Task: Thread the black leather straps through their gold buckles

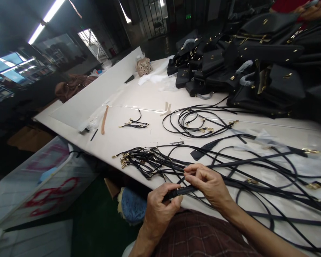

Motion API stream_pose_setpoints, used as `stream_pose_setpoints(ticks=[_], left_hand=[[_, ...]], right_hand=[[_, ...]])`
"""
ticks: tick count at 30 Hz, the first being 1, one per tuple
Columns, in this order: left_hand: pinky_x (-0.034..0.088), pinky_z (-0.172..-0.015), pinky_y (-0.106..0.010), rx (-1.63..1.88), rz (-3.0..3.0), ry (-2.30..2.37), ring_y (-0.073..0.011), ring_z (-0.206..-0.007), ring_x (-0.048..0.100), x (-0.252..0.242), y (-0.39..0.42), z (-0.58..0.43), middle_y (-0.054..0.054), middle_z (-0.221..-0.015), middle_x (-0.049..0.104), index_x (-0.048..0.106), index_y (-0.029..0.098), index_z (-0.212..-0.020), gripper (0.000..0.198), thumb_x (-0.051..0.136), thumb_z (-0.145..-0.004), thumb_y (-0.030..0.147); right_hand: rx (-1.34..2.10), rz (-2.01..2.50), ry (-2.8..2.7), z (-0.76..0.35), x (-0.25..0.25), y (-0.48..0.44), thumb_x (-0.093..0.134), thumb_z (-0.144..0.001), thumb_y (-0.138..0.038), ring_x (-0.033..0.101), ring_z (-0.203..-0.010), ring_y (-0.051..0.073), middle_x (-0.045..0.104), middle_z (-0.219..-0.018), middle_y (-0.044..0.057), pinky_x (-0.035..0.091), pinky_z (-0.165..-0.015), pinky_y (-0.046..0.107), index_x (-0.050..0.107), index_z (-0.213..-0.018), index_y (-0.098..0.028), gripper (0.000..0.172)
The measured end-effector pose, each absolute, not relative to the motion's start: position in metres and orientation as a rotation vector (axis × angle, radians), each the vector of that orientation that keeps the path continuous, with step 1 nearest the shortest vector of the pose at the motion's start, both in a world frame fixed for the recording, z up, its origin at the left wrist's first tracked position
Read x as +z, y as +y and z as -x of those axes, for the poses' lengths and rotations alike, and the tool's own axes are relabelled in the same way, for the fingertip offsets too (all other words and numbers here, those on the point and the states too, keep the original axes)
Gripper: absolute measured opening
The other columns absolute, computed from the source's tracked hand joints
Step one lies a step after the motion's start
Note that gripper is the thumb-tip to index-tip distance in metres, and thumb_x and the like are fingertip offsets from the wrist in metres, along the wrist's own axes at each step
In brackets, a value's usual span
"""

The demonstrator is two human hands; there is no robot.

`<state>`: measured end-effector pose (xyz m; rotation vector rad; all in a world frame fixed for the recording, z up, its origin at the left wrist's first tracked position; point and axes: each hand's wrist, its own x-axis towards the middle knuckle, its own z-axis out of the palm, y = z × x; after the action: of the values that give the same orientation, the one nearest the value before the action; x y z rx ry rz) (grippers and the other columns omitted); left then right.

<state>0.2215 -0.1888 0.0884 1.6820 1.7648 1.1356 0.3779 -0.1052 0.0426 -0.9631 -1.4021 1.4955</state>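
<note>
My left hand [162, 205] is closed round the end of a black strap [186, 190], gripping it between thumb and fingers near a small buckle or loop. Close beside it, my right hand [207, 184] has its thumb and fingers pinched together; the strap runs under its palm, and the fingertips' exact hold is partly hidden. Just beyond both hands lies a tangled bundle of thin black straps [147, 160] with gold clasps. More long straps [246, 160] stretch to the right across the white table [128, 142]. A pair of small thread snips [177, 143] lies behind the bundle.
Black handbags [214, 64] with gold hardware are heaped at the back right. Coiled straps [198, 123] and several short straps [135, 124] lie mid-table. A white panel [101, 85] edges the left side. Below stand a marked plastic bin [50, 192] and a blue-topped stool [133, 205].
</note>
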Motion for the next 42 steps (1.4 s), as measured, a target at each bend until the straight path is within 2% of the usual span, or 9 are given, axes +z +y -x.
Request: stream_pose_setpoints(ticks=[3, 9, 18, 22, 28, 31, 37, 42], left_hand=[[0.055, -0.061, -0.015, 1.176, -1.684, 1.763, -0.0125, -0.065, 0.070, 0.088, -0.189, -0.221, -0.002, -0.076, 0.075, 0.070, 0.017, -0.084, 0.016, 0.063, -0.073, 0.008], [0.054, -0.061, -0.017, 1.269, -1.586, 1.765, -0.0121, -0.063, 0.067, 0.083, -0.195, -0.216, 0.001, -0.073, 0.072, 0.070, 0.019, -0.087, 0.018, 0.064, -0.072, 0.011], [0.054, -0.063, -0.018, 1.212, -1.727, 1.734, -0.0126, -0.065, 0.068, 0.085, -0.196, -0.215, -0.001, -0.076, 0.072, 0.067, 0.018, -0.090, 0.019, 0.063, -0.074, 0.009], [0.055, -0.063, -0.019, 1.157, -1.749, 1.701, -0.0139, -0.068, 0.069, 0.084, -0.197, -0.210, -0.003, -0.079, 0.073, 0.067, 0.018, -0.094, 0.018, 0.066, -0.076, 0.012], [0.055, -0.066, -0.021, 1.114, -1.728, 1.692, -0.0148, -0.071, 0.069, 0.085, -0.193, -0.218, -0.003, -0.081, 0.074, 0.068, 0.018, -0.093, 0.019, 0.063, -0.077, 0.010], [0.055, -0.065, -0.021, 1.126, -1.718, 1.723, -0.0143, -0.069, 0.069, 0.088, -0.191, -0.222, -0.003, -0.079, 0.074, 0.068, 0.018, -0.090, 0.020, 0.060, -0.075, 0.008], [0.054, -0.060, -0.018, 1.105, -1.700, 1.740, -0.0130, -0.065, 0.068, 0.088, -0.192, -0.220, -0.002, -0.077, 0.073, 0.069, 0.017, -0.091, 0.019, 0.063, -0.075, 0.010], [0.054, -0.063, -0.018, 1.116, -1.763, 1.710, -0.0127, -0.068, 0.068, 0.084, -0.194, -0.222, -0.002, -0.079, 0.073, 0.068, 0.018, -0.095, 0.021, 0.066, -0.075, 0.009]], right_hand=[[1.445, 0.969, -1.450, -0.378, 0.045, -0.104, 0.073, -0.079, -0.030, 0.068, -0.083, 0.022, 0.071, -0.093, 0.011, 0.053, -0.074, 0.031, 0.047, -0.051, -0.020, 0.039], [1.480, 0.938, -1.531, -0.374, 0.064, -0.098, 0.067, -0.081, -0.026, 0.069, -0.094, 0.027, 0.072, -0.062, 0.007, 0.054, -0.070, 0.031, 0.043, -0.049, -0.024, 0.040], [1.092, 0.813, -1.767, -0.375, 0.060, -0.095, 0.065, -0.083, -0.017, 0.071, -0.076, 0.020, 0.070, -0.065, 0.005, 0.051, -0.059, 0.024, 0.048, -0.052, -0.021, 0.036], [1.072, 0.768, -1.867, -0.382, 0.063, -0.091, 0.068, -0.083, -0.019, 0.070, -0.071, 0.017, 0.073, -0.078, 0.006, 0.051, -0.060, 0.023, 0.047, -0.052, -0.020, 0.037], [1.156, 0.699, -1.993, -0.383, 0.058, -0.099, 0.066, -0.087, -0.029, 0.070, -0.073, 0.017, 0.074, -0.085, 0.006, 0.051, -0.060, 0.023, 0.060, -0.057, -0.020, 0.033], [1.103, 0.766, -1.997, -0.381, 0.053, -0.103, 0.068, -0.085, -0.034, 0.069, -0.068, 0.017, 0.073, -0.081, 0.007, 0.051, -0.056, 0.024, 0.058, -0.052, -0.020, 0.037], [0.965, 0.906, -1.856, -0.382, 0.058, -0.095, 0.067, -0.084, -0.025, 0.067, -0.065, 0.018, 0.071, -0.075, 0.005, 0.050, -0.057, 0.027, 0.048, -0.049, -0.022, 0.040], [0.883, 0.902, -1.827, -0.379, 0.064, -0.093, 0.065, -0.085, -0.022, 0.067, -0.066, 0.018, 0.071, -0.073, 0.006, 0.050, -0.055, 0.027, 0.045, -0.050, -0.022, 0.040]])
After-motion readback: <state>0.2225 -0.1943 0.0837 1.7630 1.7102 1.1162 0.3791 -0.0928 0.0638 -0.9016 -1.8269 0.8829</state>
